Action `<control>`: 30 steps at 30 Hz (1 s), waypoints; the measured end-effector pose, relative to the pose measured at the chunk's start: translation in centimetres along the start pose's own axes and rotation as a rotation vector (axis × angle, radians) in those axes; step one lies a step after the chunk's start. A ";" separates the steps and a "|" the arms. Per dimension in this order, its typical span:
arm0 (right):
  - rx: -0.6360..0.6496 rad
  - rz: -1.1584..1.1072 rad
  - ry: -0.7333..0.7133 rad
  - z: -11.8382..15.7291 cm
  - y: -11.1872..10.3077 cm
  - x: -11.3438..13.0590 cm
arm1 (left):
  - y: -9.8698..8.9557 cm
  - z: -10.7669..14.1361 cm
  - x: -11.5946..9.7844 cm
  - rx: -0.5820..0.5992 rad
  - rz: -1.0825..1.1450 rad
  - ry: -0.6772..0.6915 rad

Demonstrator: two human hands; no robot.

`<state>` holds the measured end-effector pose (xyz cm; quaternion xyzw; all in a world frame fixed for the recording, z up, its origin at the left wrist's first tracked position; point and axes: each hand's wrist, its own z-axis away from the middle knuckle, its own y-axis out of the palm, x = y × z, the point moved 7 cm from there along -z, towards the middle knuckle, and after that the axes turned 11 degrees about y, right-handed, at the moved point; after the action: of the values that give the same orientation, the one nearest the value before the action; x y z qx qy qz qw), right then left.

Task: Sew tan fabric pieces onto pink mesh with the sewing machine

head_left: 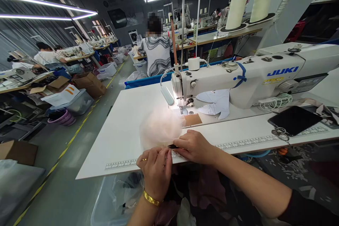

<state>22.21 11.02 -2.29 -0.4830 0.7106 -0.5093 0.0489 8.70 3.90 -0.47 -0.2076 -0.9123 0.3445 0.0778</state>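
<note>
A pale pink, sheer, fluffy piece of fabric (160, 127) lies bunched on the white table (119, 127), left of the sewing machine's needle. My left hand (156, 169), with a ring and a gold bracelet, pinches the fabric's near edge at the table's front. Close by on its right, my right hand (194, 146) has its fingers closed round a small dark tool (172, 146), whose tip points left at the same edge. The tool's exact shape is partly hidden by the fingers. A white JUKI sewing machine (254, 74) stands behind, its lamp lit.
White pattern pieces (215, 102) and a brown card (192, 119) lie by the machine. To the right rest a black phone (295, 120) and keys (280, 133). A printed ruler (120, 164) runs along the front edge. Below is a plastic bin (106, 201). Ahead sits a person (156, 54).
</note>
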 end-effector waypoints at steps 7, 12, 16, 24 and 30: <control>0.033 -0.098 0.061 -0.1 0.4 -0.3 | 0.3 0.0 0.3 0.016 0.059 -0.012; 0.064 -0.157 0.122 -0.3 0.5 -0.5 | 0.4 0.2 0.4 0.024 0.080 -0.016; 0.060 -0.147 0.117 -0.4 0.7 -0.4 | 0.5 0.2 0.4 0.028 0.082 -0.020; 0.058 -0.205 0.196 0.2 -0.1 -1.2 | 0.1 1.1 0.7 0.018 0.075 -0.019; 0.123 -0.069 0.069 0.6 0.2 -0.5 | 0.2 1.6 1.0 0.037 0.106 -0.030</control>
<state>22.69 10.94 -2.90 -0.4856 0.6621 -0.5697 0.0365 7.41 3.47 -1.84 -0.2492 -0.8944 0.3681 0.0497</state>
